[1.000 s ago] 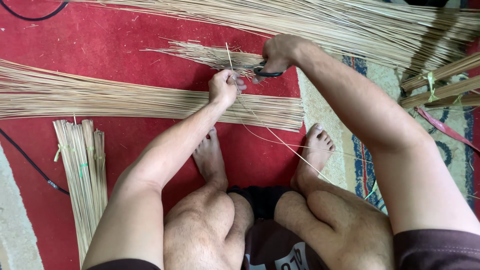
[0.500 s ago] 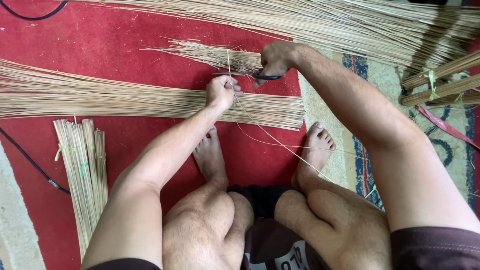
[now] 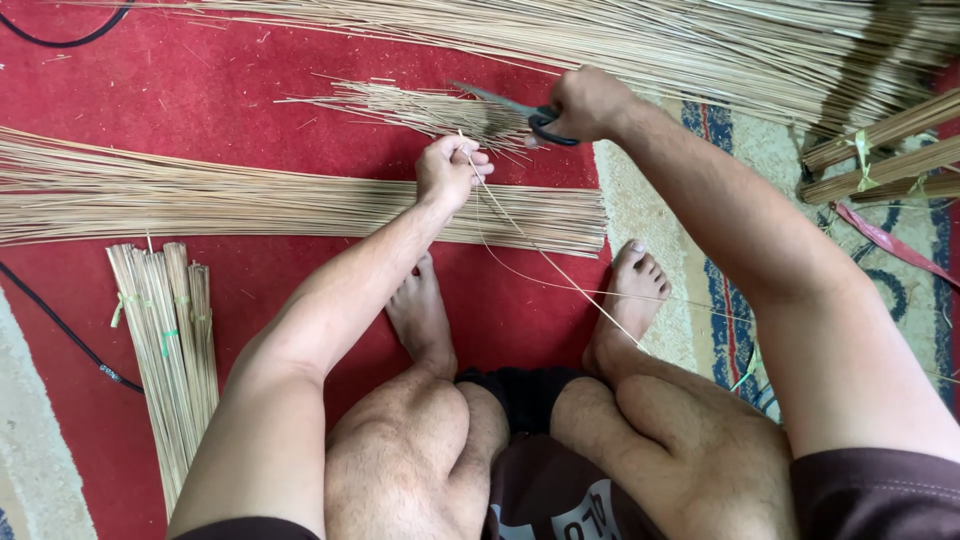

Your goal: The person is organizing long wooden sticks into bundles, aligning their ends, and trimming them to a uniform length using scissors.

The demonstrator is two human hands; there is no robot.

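Left hand [image 3: 450, 170] pinched shut on a thin stick [image 3: 545, 262], which trails back toward the right foot. Right hand [image 3: 588, 103] closed around black-handled scissors [image 3: 520, 108], blades pointing left over the short offcut pile [image 3: 420, 108], just beyond the left hand. Hands apart, near each other. Long stick layer [image 3: 250, 205] lies under the left hand on the red carpet [image 3: 230, 90].

1 head-worn camera looks steeply down from close above the seated person's knees, facing forward over the red carpet [image 3: 260, 80] toward both outstretched arms.
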